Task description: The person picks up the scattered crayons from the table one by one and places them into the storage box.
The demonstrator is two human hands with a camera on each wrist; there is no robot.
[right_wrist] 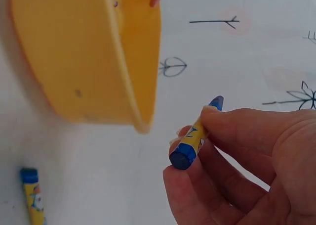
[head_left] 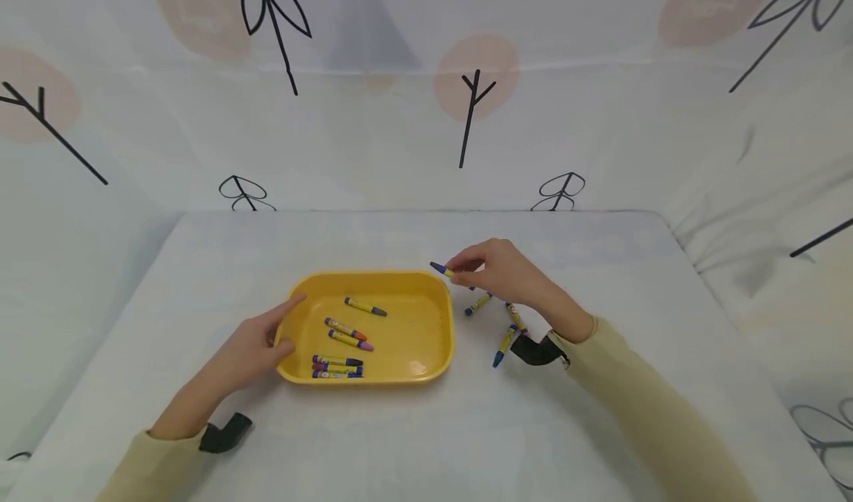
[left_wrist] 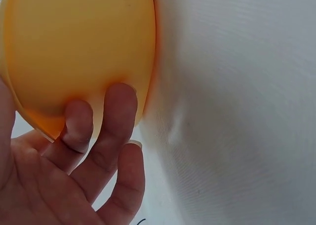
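On my head feed, the person's left grip (head_left: 248,350) holds the left end of a yellow tray (head_left: 406,332) on the white surface (head_left: 400,443). I count six crayons (head_left: 365,307) inside. Near the tray's far right corner, the right grip (head_left: 501,271) pinches a dark-tipped crayon (head_left: 441,269); loose crayons (head_left: 504,346) lie right of the tray.

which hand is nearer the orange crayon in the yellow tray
Left. The left hand grips the yellow tray just left of the orange crayon; the right hand, beyond the tray's right end, holds a dark-tipped crayon.
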